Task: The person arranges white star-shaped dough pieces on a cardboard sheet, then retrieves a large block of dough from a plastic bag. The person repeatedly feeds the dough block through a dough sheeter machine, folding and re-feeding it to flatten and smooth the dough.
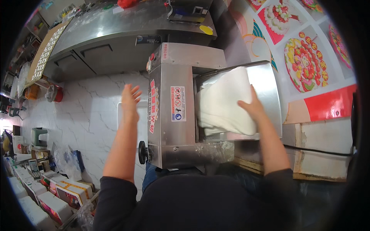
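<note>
Dark-shirted torso (216, 202) fills the lower edge. Left hand (131, 98) is empty, fingers spread, left of the steel machine (173, 138). Right hand (254, 107) is unclenched, thumb and fingers parted, at the right edge of the folded white dough (225, 102), which lies on the machine's metal tray (268, 84).

Steel tray (269, 86), right side of the steel machine (165, 133): shallow, low raised rim. On it, a folded sheet of white dough (227, 100), layers showing along its near edge; dough covers left and middle, bare metal to the right.

Far left, long stainless counter (104, 29), pale smears on top. Lying there: crumpled red bag (126, 3) toward the far edge; dark boxy device (189, 12) at the right end, yellow disc (206, 29) just beside it.

Floor (86, 111): white, grey-veined. Red bucket (58, 94) and green stool (39, 136) stand at left.
</note>
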A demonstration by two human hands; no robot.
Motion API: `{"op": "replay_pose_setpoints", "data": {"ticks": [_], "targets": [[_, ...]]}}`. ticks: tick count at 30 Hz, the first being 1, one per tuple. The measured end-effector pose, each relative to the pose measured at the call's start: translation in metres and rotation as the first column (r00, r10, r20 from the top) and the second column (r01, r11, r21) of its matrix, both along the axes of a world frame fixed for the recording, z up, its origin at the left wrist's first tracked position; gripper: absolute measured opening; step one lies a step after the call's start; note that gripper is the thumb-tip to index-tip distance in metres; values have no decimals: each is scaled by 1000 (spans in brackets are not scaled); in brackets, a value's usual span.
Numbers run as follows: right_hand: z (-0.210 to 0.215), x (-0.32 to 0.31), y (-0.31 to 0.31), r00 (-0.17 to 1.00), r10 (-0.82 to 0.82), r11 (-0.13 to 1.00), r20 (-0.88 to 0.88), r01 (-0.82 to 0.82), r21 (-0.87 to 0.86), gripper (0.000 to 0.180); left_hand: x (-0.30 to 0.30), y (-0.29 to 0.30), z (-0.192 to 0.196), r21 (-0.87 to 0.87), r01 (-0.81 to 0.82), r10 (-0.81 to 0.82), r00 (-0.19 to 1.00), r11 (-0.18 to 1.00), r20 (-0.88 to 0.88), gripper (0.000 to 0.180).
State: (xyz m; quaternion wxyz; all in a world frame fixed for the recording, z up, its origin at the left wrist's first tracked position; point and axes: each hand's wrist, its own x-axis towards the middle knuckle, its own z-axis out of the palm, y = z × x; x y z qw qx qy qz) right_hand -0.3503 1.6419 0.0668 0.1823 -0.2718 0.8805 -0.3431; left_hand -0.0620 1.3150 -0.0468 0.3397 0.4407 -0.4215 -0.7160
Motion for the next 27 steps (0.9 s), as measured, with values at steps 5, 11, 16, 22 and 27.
{"op": "replay_pose_setpoints", "data": {"ticks": [5, 11, 16, 22, 27], "targets": [[-86, 9, -25, 992, -25, 997, -121, 33, 63, 92, 57, -38, -100, 231, -148, 75, 952, 962, 297, 47], [-106, 22, -49, 910, 169, 895, -379, 19, 445, 81, 63, -21, -279, 567, 60, -324, 867, 821, 378, 52], [-126, 31, -69, 938, 179, 893, -297, -28, 449, 77, 28, 18, -376, 701, 322, -575, 804, 636, 152, 42], [-156, 44, -83, 954, 207, 881, -217, -85, 466, 87, -16, 33, -395, 804, 474, -563, 797, 359, -218, 37], [-187, 55, -105, 981, 108, 877, -159, -19, 479, 87, -8, 29, -392, 857, 334, -514, 852, 394, -96, 38]]}}
